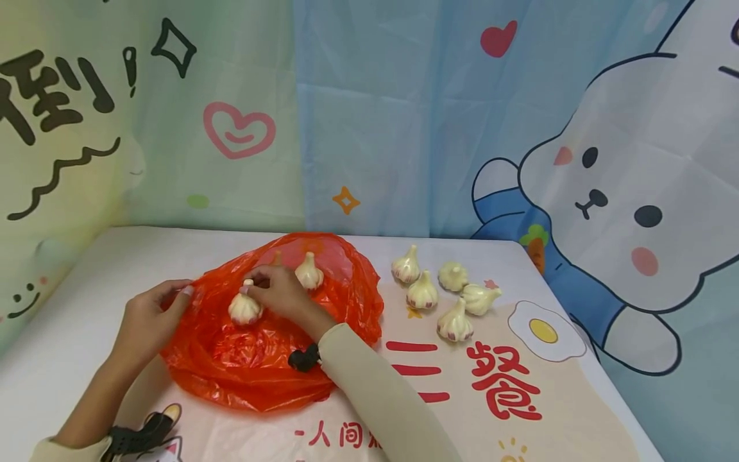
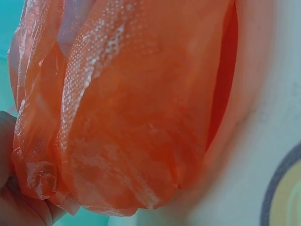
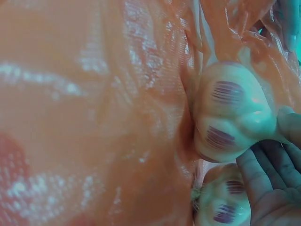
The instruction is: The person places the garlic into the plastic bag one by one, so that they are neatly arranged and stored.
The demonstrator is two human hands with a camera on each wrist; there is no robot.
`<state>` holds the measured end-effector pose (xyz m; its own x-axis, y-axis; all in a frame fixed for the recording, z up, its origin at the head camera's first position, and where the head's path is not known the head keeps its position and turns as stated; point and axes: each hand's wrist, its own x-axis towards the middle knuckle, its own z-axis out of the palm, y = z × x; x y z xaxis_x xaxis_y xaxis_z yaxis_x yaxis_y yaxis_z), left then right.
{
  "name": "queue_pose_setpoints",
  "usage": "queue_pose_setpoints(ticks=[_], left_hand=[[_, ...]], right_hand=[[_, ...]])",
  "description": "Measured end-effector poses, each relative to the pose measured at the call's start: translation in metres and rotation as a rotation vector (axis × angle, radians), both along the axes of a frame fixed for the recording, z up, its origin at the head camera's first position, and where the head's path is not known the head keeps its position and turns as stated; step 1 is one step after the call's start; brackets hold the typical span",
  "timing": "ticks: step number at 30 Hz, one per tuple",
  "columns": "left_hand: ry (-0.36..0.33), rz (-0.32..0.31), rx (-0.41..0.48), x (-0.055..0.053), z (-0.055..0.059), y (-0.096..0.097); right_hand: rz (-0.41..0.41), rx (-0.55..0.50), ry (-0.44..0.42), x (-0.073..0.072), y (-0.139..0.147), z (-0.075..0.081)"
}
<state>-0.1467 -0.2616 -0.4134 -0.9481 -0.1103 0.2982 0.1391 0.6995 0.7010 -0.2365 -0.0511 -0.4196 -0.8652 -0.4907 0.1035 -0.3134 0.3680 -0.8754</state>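
A red plastic bag [image 1: 254, 378] lies spread on the table with its mouth open. At its left rim, my left hand [image 1: 151, 317] pinches the plastic between thumb and fingers; the left wrist view shows the gathered film [image 2: 131, 122] beside the hand [image 2: 19, 202]. My right hand [image 1: 285, 295] reaches over the bag and pinches a garlic bulb [image 1: 245, 310] by its stem. In the right wrist view this bulb [image 3: 233, 113] has purple-streaked cloves, and a second bulb [image 3: 225, 200] sits just below it. Another garlic bulb [image 1: 309, 274] rests in the bag behind the right hand.
Several loose garlic bulbs [image 1: 422, 292] stand in a cluster right of the bag. The white table [image 1: 75, 282] carries a printed cloth with red lettering and a fried egg. A patterned curtain [image 1: 369, 115] hangs along the table's back edge.
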Motion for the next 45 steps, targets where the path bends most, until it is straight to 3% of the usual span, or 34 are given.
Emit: queue_pose_setpoints(ticks=[9,18,29,45], left_hand=[[0.021,-0.001,-0.012,-0.001,0.001,-0.001],[0.015,0.002,-0.005,-0.001,0.000,-0.002],[0.015,-0.006,-0.001,-0.001,0.000,-0.002],[0.025,-0.003,-0.010,-0.001,0.000,-0.002]], right_hand=[[-0.027,-0.026,0.010,0.000,0.000,-0.004],[0.007,-0.054,-0.043,0.001,0.001,-0.003],[0.011,-0.136,-0.023,-0.001,0.005,-0.005],[0.032,-0.113,0.012,0.003,0.022,0.015]])
